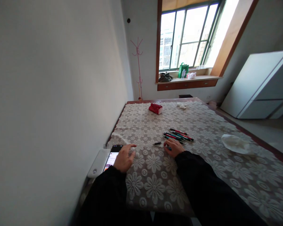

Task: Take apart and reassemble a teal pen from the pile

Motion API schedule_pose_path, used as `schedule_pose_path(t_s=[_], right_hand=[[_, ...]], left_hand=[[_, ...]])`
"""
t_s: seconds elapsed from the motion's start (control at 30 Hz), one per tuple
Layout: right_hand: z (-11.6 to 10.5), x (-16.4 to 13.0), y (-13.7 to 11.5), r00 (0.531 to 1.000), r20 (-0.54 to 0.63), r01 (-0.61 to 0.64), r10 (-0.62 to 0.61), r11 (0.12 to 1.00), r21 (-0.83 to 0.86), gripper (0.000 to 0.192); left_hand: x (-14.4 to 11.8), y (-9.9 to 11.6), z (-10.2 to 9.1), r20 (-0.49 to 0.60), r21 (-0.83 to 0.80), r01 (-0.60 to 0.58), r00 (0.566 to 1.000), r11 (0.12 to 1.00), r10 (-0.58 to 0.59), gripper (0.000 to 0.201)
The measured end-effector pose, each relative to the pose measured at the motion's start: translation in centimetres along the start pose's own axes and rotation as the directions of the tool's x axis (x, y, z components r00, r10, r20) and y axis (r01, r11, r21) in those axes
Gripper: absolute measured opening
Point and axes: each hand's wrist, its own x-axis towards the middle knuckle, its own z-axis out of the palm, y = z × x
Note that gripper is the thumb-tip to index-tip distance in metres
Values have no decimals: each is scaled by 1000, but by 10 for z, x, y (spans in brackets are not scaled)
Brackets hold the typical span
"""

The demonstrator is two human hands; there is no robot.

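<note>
Right hand [174, 147] covers a teal pen [169, 148], only a sliver shows; fingers flat on it, can't tell if clamped; black cap [157, 143] lies loose just left of that hand, long axis left-right; pen bundle [178, 135] just beyond the hand, axes running left-near to right-far; left hand [124, 158] fingers spread loosely, thumb side on the lit phone [112, 158], partly hidden; all on lace-covered worktop [202, 125] against white wall [49, 94]; window [188, 37] beyond.
</note>
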Motion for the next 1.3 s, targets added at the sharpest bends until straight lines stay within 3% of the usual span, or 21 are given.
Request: schedule_pose_path(t_s=[0.13, 0.23, 0.33, 0.8, 0.97, 1.3], right_hand=[[4, 1, 4, 1000, -3, 25, -25, 1000, 16, 11], [5, 2, 5, 999, -6, 37, -37, 999, 2, 11], [5, 1, 5, 999, -6, 35, -35, 999, 8, 13], [1, 0, -2, 999, -7, -31, 31, 1000, 5, 10], [4, 1, -1, 999, -10, -41, 41, 999, 6, 9], [5, 3, 0, 999, 18, -44, 44, 998, 45, 11]], left_hand=[[40, 50, 56, 131, 67, -197, 973, 978, 187, 27], [65, 59, 88, 150, 161, -227, 968, 961, 203, 27], [75, 56, 105, 125, 156, -240, 967, 958, 222, 26], [77, 30, 111, 46, 33, -209, 977, 977, 207, 17], [78, 28, 114, 37, 9, -199, 979, 980, 198, 7], [78, 33, 114, 61, 17, -190, 980, 982, 189, 10]])
